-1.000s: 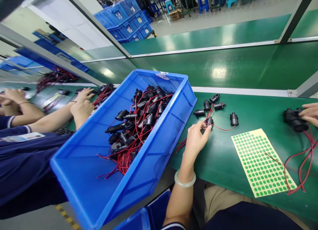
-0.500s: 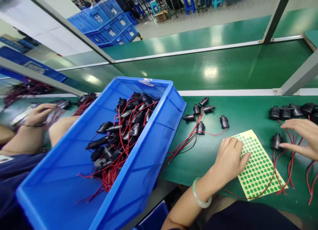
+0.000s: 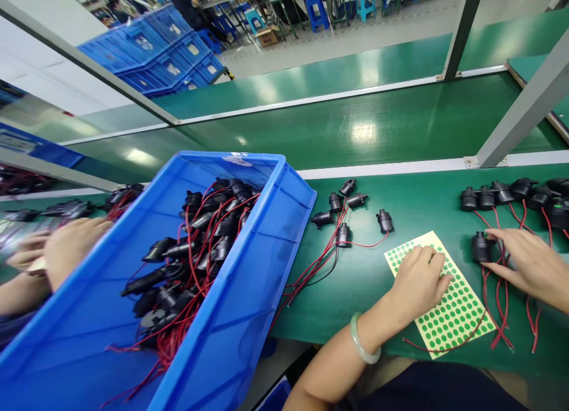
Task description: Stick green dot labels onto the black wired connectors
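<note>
Left hand (image 3: 420,278) lies palm down on the sticker sheet (image 3: 448,307), fingers loosely curled and close together, fingertips pressing on the green dots; it grips nothing that can be seen. A pale bangle (image 3: 362,340) sits on that wrist. The sheet lies flat on the green counter (image 3: 364,281), near its front edge.

Right hand (image 3: 528,266) is spread fairly flat — fingers extended toward a single black socket (image 3: 480,247), fingertips touching or just beside it; whether it grips cannot be told. Red wires (image 3: 500,304) run under this hand. A row of similar sockets (image 3: 507,195) stands behind it.

Left of the sheet, a loose cluster of wired sockets (image 3: 344,212) lies on the counter. A tilted blue bin (image 3: 284,221) holds many more. At far left — another person's hands (image 3: 62,254), blurred.
</note>
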Motion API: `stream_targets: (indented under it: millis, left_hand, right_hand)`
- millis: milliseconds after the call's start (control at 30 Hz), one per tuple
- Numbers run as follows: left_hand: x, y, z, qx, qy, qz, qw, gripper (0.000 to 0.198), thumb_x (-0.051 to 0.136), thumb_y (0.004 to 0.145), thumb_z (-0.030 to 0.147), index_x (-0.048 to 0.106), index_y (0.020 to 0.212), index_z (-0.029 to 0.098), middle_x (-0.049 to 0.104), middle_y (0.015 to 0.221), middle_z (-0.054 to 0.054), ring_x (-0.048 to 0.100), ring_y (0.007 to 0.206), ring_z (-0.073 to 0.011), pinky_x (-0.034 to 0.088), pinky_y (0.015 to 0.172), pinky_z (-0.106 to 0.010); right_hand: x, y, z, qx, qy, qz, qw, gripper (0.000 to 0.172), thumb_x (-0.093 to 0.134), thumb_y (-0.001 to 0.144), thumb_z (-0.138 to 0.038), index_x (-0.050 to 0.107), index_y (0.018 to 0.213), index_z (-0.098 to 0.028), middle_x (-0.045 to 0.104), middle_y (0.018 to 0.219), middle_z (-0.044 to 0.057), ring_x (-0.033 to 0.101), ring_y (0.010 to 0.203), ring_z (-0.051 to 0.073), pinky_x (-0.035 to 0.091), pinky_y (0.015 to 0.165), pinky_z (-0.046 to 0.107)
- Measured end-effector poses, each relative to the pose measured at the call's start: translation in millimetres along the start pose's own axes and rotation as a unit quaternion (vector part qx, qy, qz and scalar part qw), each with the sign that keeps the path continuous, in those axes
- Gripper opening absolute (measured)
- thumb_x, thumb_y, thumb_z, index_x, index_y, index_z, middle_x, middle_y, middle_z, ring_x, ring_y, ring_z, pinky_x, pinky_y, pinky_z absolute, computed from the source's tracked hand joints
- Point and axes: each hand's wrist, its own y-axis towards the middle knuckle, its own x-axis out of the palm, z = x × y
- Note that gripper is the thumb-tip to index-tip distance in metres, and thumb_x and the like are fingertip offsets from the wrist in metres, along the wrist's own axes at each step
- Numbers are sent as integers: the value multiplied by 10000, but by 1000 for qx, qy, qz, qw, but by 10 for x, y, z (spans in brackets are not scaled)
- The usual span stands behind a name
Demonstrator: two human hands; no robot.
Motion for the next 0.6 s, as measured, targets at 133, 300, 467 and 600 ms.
stream_targets:
  millis: [133,300,467,600]
  left_hand:
    - [8,-12,-43,-1,4,-7,1000,257,586,933,340,586,1073,125,616,1128,-117,568,1048,-270,513,926,-395]
    - [131,-50,-65,-15,81,8,997,744,625,895,530,420,1409,34,422,1504,-229,413,1375,-379,377,1144,-492]
    - [110,-84,-115,38,133,-56,989,801,471,960,593,327,1494,13,248,1625,-205,232,1508,-361,277,1223,-463]
    - [23,-68,-163,89,100,-67,989,843,513,923,638,338,1496,45,252,1625,-198,213,1518,-349,261,1243,-457]
  right_hand:
    - [-248,48,284,-38,-62,-3,997,438,492,945,-531,590,1174,-171,657,1070,156,630,948,358,516,781,499]
    - [-288,-23,891,-63,-113,-36,991,492,390,950,-613,632,1079,-204,675,986,125,624,877,327,481,714,466]
    - [-270,33,824,-12,-121,-48,991,606,233,966,-642,590,1166,-195,655,1085,185,622,945,381,483,797,533]
    - [-157,368,48,14,13,-27,999,304,405,1005,-457,582,1126,-241,679,1095,86,645,1002,282,505,889,446]
